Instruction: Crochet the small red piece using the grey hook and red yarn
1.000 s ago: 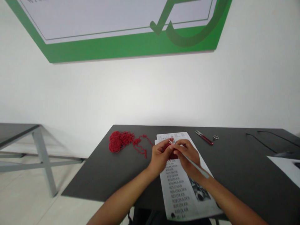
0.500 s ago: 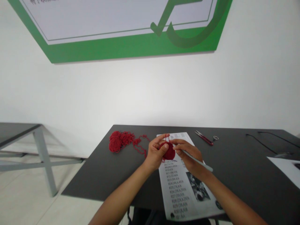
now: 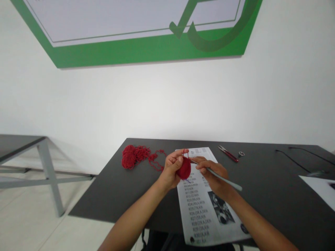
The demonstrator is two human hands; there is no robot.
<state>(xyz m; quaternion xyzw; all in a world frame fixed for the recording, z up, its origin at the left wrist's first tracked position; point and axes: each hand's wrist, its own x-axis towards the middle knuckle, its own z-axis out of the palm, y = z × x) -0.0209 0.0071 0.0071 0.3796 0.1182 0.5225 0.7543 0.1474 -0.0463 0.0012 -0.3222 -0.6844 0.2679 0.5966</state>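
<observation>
In the head view, the left hand (image 3: 171, 169) has its grip closed around the red piece (image 3: 184, 168) above the sheet (image 3: 201, 209) on the bench (image 3: 146, 195), while the right hand's (image 3: 215, 177) grip holds the hook (image 3: 224, 179), its tip at the piece's edge.

head-worn view, facing forward and down

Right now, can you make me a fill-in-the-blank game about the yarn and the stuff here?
1. The round yarn piece in the left hand is coloured ____.
2. The long hook is held in the ____ hand.
3. Seen from the person's seat, the ball of yarn lies to the ____ of the printed sheet.
4. The wide border of the wall sign is coloured ____.

Missing words: red; right; left; green.
</observation>
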